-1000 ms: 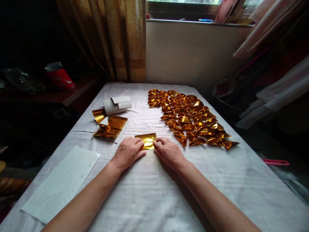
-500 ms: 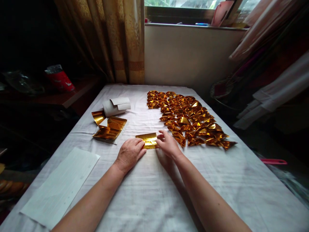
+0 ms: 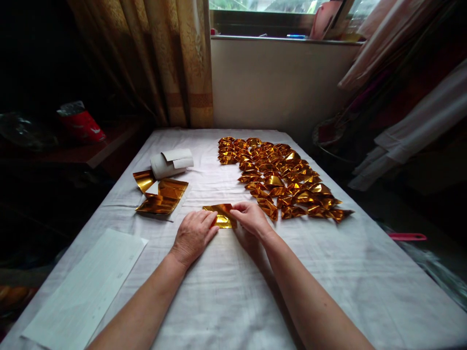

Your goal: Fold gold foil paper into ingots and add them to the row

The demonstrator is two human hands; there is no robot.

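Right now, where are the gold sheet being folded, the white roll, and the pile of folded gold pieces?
Gold sheet (image 3: 221, 215): head view, on its shiny middle between the hands.
White roll (image 3: 170, 163): head view, on its side.
Folded pile (image 3: 280, 177): head view, on a piece mid-pile.

Your left hand (image 3: 193, 236) and right hand (image 3: 251, 219) are bare, no rings, gloves or watch showing, and both forearms run uncovered, no sleeves reaching into view

Nothing legible here tbh. The white sheet (image 3: 85, 287) at lower left has faint print lines, and the red packet (image 3: 80, 125) at upper left some white marks, all too blurry.
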